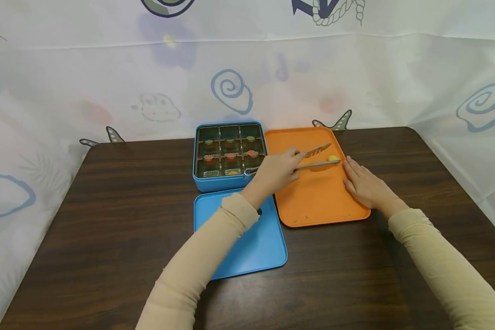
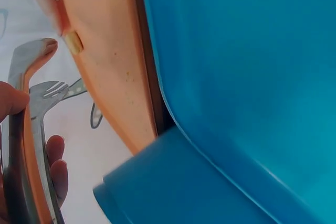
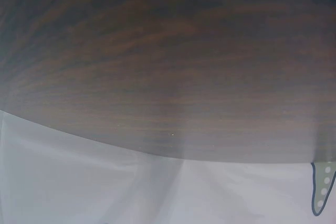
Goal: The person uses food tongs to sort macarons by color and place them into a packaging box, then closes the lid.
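Observation:
My left hand [image 1: 277,171] grips a pair of metal tongs [image 2: 38,135], whose arms stand apart over the orange tray [image 1: 309,199]. One tong end is slotted like a fork, the other broad and flat. Near the tray's right edge lies a small yellow piece [image 1: 333,158], with the lower tong tip right by it in the head view. My right hand [image 1: 367,188] rests on that edge with its fingers straight, fingertips close to the yellow piece. The right wrist view shows only table and cloth.
Left of the orange tray stands a blue box [image 1: 214,184] with dark compartments holding small green, red and yellow pieces. In front of it lies a flat blue tray [image 1: 251,247], partly under my left forearm. A printed cloth [image 1: 272,91] hangs behind the brown table [image 1: 128,220].

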Motion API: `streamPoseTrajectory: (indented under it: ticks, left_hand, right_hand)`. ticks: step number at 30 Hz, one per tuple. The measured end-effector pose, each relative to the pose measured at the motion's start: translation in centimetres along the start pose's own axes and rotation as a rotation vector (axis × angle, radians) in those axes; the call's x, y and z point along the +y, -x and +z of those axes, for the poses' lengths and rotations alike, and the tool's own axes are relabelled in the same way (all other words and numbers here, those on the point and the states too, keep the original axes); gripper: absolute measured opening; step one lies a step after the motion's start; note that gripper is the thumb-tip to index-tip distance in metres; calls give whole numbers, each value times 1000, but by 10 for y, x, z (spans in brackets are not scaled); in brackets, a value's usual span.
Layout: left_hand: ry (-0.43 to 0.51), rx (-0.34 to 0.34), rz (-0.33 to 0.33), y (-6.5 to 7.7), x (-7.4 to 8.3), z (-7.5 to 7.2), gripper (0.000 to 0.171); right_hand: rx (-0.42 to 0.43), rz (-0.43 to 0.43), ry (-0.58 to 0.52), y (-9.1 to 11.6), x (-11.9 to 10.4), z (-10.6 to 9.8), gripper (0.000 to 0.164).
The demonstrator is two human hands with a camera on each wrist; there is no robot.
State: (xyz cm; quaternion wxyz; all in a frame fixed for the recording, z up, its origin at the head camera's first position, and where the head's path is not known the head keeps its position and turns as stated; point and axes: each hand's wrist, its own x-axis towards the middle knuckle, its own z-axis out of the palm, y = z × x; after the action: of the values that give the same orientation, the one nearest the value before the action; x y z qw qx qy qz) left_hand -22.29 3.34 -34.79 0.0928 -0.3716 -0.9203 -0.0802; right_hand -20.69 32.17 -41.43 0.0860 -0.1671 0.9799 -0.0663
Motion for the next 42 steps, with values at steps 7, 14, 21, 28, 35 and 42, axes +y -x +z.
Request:
streamPoseTrajectory:
  ticks: [7,14,21,28,35,42]
  left_hand:
    - [-28,-102,-47,-17,11,10,44]
    - [-56,-87,-55,-28,19,23,39]
    - [-56,-131,-63,-34,23,29,40]
    - [-35,-146,-66,-35,24,30,38]
    - [-38,-143,-43,-33,24,30,38]
    - [-34,-115,-15,-31,24,31,36]
  right_hand:
    - [-16,4,-4,1,-2,-2,64]
    - [-4,9,13,1,0,-2,63]
    - [-18,13,24,0,-1,-2,62]
    - [-12,7,29,-1,1,0,62]
    - [-29,10,18,-1,1,0,62]
    - [-24,14,4,0,0,-1,62]
